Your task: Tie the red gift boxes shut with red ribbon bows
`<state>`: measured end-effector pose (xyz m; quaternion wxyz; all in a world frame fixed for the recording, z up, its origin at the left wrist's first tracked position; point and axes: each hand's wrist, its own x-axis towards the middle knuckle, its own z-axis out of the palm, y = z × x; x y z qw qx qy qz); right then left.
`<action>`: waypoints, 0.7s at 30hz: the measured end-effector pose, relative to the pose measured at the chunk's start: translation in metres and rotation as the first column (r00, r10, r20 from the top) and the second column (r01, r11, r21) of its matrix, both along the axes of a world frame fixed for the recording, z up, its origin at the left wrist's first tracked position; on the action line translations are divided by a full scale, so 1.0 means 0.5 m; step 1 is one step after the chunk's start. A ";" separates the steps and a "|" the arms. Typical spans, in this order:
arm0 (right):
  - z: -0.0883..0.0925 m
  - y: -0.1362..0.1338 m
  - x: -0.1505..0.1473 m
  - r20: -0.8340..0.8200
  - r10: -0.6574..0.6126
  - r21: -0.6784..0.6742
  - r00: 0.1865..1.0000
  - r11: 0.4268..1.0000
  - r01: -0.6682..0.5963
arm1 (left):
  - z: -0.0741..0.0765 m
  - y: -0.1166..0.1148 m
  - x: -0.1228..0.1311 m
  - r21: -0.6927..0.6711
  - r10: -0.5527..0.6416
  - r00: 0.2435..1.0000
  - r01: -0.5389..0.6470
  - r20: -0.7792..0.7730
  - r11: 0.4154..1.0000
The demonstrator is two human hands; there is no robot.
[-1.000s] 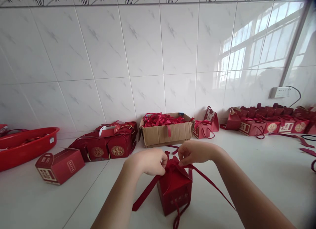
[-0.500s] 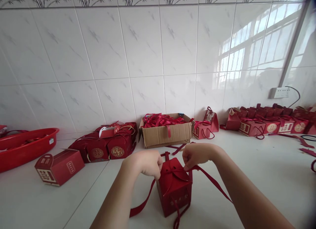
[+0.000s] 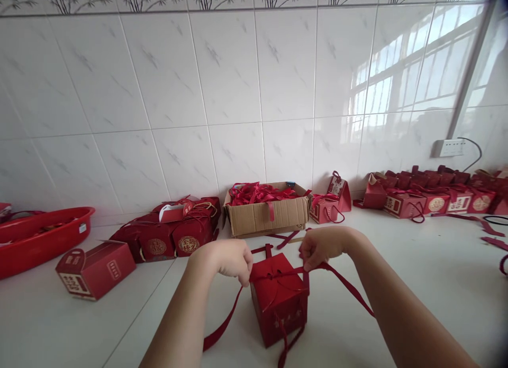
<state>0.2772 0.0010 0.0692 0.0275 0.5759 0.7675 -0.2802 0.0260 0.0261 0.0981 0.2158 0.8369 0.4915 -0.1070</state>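
Note:
A small red gift box (image 3: 280, 299) stands on the white counter (image 3: 416, 283) just in front of me, with a dark red ribbon (image 3: 222, 328) drawn across its top. My left hand (image 3: 226, 258) is closed on the ribbon at the box's left top edge, and the tail hangs down to the left. My right hand (image 3: 323, 245) pinches the ribbon at the right top edge, with its other tail running down to the right. A cord handle dangles at the box's front.
A cardboard box of red ribbons (image 3: 268, 209) sits against the tiled wall. Red gift boxes are piled to its left (image 3: 170, 233) and lined up at the far right (image 3: 436, 199). One box lies on its side (image 3: 95, 267) beside a red basin (image 3: 39, 238).
My hands have moved apart and lower, pulling the ribbon taut and flat across the box top; a second ago they were close together above it.

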 end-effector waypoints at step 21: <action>0.013 -0.016 -0.001 -0.466 0.016 0.209 0.885 0.974 0.093 | 0.000 0.022 -0.006 0.215 0.051 0.976 -0.098 0.214 0.972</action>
